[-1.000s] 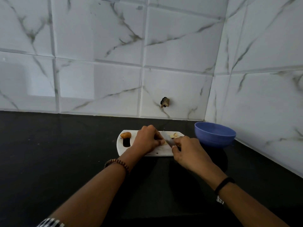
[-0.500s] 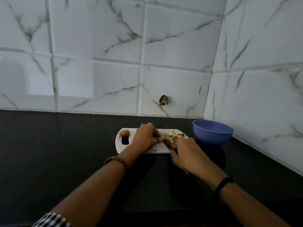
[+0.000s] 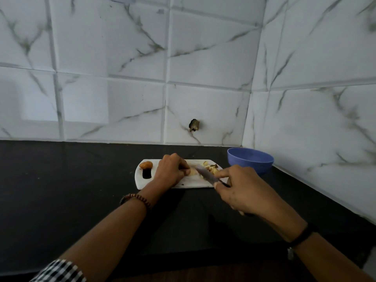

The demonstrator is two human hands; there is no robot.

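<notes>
The pale piece point(image 3: 192, 171) is pinned on the white cutting board point(image 3: 193, 183) by the curled left hand point(image 3: 171, 171), so it can't slide, presumably. The knife point(image 3: 205, 175) is gripped in the right hand point(image 3: 242, 190), with the blade angled against the piece. Cut bits point(image 3: 211, 168) are piled toward the blue bowl point(image 3: 250, 161), probably handy for scooping.

A dark, ragged hole point(image 3: 194, 125) broke the lowest row of the back wall point(image 3: 114, 78), which was clad in large white tiles with grey marble veining. Right of the hole, this wall met a side wall point(image 3: 325, 102) of the same tiles in a corner. Just below the hole ran a black countertop point(image 3: 61, 190), dimly lit. Far left of the hole, a pale rectangular reflection point(image 3: 67, 98) lay on the glossy tiles.
</notes>
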